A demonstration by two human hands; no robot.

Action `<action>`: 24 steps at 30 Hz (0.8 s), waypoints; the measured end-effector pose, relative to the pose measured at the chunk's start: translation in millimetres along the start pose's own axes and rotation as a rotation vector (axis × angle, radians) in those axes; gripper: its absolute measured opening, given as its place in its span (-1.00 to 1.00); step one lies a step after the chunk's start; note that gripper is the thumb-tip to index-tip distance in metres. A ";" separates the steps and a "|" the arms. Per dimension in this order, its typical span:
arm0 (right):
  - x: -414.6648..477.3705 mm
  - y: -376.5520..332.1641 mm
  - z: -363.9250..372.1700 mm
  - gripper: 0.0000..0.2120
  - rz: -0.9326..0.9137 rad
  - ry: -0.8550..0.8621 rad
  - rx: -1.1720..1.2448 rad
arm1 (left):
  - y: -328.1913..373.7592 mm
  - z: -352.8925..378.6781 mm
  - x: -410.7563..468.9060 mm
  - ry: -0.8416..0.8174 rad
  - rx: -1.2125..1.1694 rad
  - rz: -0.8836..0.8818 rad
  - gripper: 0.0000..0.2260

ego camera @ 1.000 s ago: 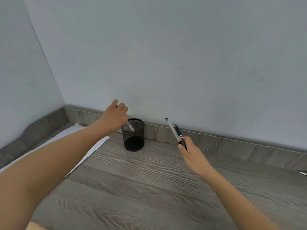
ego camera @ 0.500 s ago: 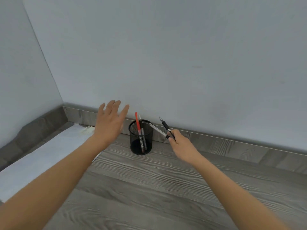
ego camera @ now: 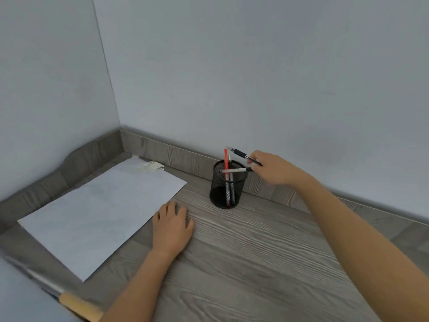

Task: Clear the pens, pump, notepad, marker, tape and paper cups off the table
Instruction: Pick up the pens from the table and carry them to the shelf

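A black mesh pen cup (ego camera: 226, 194) stands on the grey wood table near the back wall. Inside it lean a red pen (ego camera: 226, 159) and a dark pen beside it. My right hand (ego camera: 271, 167) is just right of the cup's rim and pinches two pens: a black one (ego camera: 241, 154) pointing up and left, and a silver one (ego camera: 233, 170) lying across the cup's mouth. My left hand (ego camera: 171, 225) rests flat on the table, fingers straight, in front and left of the cup, holding nothing.
A large white paper sheet (ego camera: 97, 212) lies on the table's left part, touching my left hand's side. A raised wooden rim (ego camera: 174, 154) runs along the walls behind. A tan-handled object (ego camera: 79, 305) shows at the bottom left edge.
My left hand dropped from the air beside the cup down onto the table. My right hand carried its two pens left to the cup's mouth. The view shifted right and down.
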State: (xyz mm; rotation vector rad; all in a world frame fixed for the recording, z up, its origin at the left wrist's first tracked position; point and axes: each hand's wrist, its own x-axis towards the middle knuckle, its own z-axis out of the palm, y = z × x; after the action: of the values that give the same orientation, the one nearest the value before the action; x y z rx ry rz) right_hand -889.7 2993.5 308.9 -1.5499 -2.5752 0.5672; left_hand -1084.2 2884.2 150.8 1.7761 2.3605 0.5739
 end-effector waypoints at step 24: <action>29.4 -27.0 37.7 -0.79 0.053 0.646 1.137 | -2.5 2.3 -0.5 -0.005 0.024 0.021 -0.25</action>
State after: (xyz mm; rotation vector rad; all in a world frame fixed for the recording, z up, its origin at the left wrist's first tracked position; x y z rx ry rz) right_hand -936.2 2997.5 280.0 -1.0800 -1.2892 1.0437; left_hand -1085.6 2883.6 147.7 1.8123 2.3579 0.5445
